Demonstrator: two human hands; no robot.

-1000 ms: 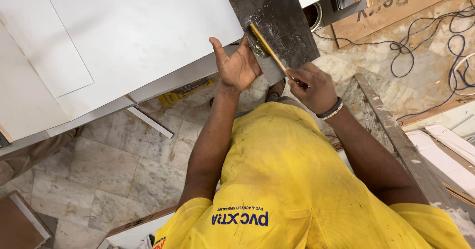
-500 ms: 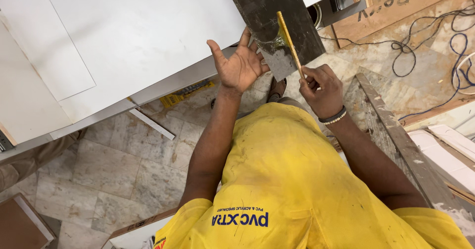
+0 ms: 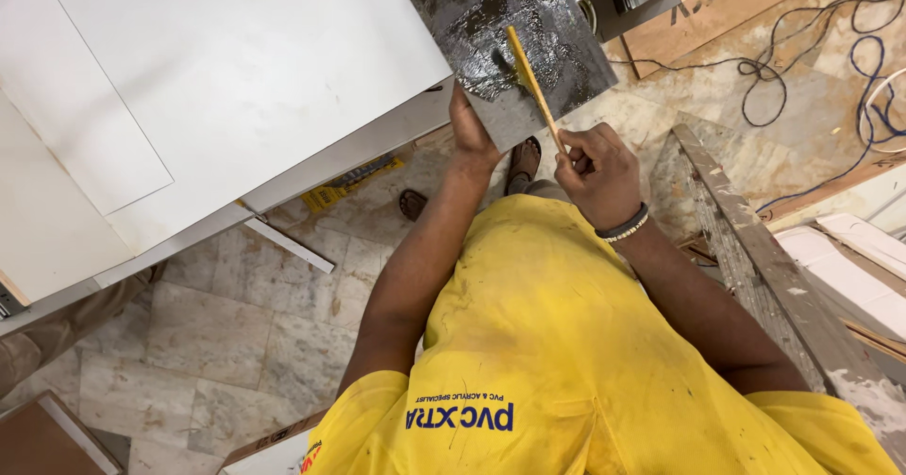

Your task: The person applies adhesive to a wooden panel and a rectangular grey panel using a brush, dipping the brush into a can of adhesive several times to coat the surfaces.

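Note:
My right hand (image 3: 595, 168), with a beaded band at the wrist, is closed on the yellow handle of a brush (image 3: 533, 83). Its bristles rest on a wet, glossy patch of a dark panel (image 3: 557, 22) at the top centre. My left hand (image 3: 469, 128) grips the near edge of that dark panel, fingers curled under it. A large white board (image 3: 245, 69) lies directly left of the panel, touching it. My yellow shirt fills the lower right.
A marble floor (image 3: 217, 333) lies below, with my sandalled feet (image 3: 524, 159) and a yellow object (image 3: 354, 181) on it. Cables (image 3: 812, 50) trail at the top right. A worn wooden ladder rail (image 3: 764, 267) stands to the right. A person's trouser leg (image 3: 57, 329) is at the lower left.
My left hand, open with spread fingers before, has closed on the panel's edge. The brush swung from lying flat to more upright and now touches the wet patch.

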